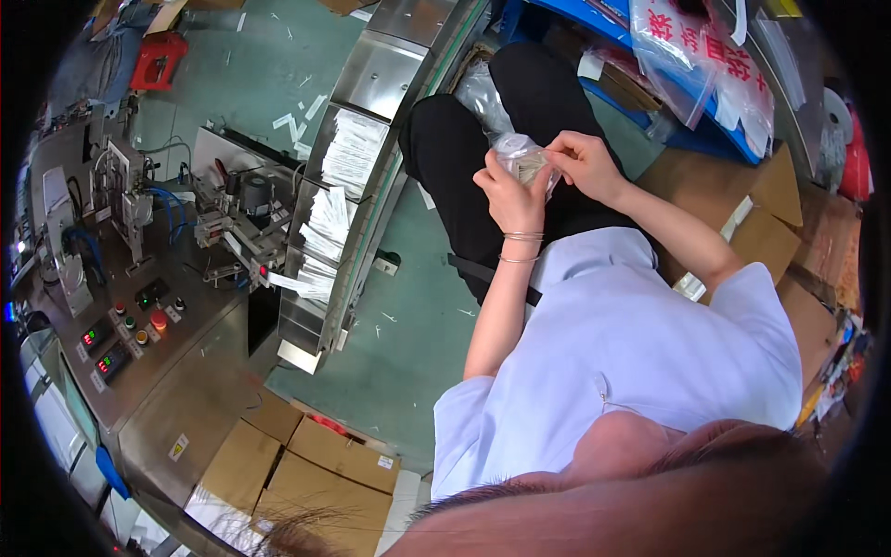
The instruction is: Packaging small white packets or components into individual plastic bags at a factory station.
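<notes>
Above my lap, both hands are at a small clear plastic bag with pale pieces inside, too small to make out. My left hand, with thin bangles at its wrist, is wrapped round the bag's near left side. At the bag's right edge, the fingers of my right hand pinch the plastic. More clear plastic film lies between my thighs, just beyond the bag.
To my left runs a metal trough divided into bays, several holding white paper-wrapped strips. Beyond it stands a machine with a button panel. Cardboard boxes sit at lower left. A blue rack with printed plastic bags is at right.
</notes>
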`<state>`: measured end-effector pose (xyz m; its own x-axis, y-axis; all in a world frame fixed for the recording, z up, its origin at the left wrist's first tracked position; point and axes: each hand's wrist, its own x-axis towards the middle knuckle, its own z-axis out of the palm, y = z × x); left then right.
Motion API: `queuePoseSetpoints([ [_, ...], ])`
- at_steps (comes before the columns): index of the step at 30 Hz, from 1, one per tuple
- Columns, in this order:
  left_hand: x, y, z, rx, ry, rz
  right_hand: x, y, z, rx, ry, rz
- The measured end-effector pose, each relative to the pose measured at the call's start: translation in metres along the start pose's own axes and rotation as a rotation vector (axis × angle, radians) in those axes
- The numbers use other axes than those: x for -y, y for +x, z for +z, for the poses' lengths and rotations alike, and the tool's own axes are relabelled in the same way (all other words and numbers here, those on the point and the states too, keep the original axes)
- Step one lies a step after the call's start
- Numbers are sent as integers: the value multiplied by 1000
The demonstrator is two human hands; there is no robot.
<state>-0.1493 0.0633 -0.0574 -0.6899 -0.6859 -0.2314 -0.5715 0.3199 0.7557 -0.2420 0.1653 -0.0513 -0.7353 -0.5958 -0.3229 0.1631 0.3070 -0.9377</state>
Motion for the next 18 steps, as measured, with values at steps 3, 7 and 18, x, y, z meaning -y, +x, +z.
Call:
queuePoseSetpoints([
  [3,7,5,2,22,-21,20,1,0,-5,-29,31,58],
  [7,9,13,3,30,-139,-25,9,9,-13,-47,72,50],
  [18,11,50,-4,61,-366,-123,45,22,-6,-10,168,-29],
])
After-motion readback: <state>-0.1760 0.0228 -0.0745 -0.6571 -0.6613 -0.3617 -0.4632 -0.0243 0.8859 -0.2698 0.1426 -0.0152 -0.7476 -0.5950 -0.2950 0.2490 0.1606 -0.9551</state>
